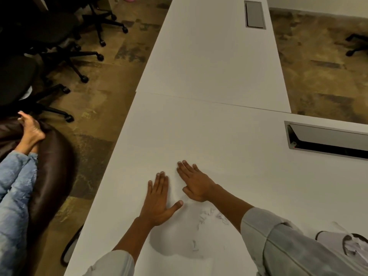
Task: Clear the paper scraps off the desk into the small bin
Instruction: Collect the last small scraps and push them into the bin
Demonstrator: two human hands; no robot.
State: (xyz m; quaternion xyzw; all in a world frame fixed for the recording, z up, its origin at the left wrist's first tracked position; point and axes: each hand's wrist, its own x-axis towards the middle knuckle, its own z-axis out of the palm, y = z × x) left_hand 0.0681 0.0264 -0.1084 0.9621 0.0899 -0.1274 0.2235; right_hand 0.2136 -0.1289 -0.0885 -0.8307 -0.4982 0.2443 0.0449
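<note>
Both my hands lie flat on the white desk [229,148] with fingers straight. My left hand [159,198] rests palm down, thumb spread to the right. My right hand [194,182] lies just right of it, fingers pointing up and left. Small white paper scraps [211,215] are scattered on the desk just behind the hands, under my right forearm. Another tiny scrap [194,246] lies nearer to me. The small bin [336,239] stands at the lower right behind my right sleeve, with crumpled paper inside; its rim is partly hidden.
A cable hatch [326,140] is set into the desk at the right, another hatch [254,14] far back. Black office chairs [59,36] stand on the floor at left. A person's bare foot [29,128] and blue-clad legs rest on a brown beanbag [51,156] beside the desk.
</note>
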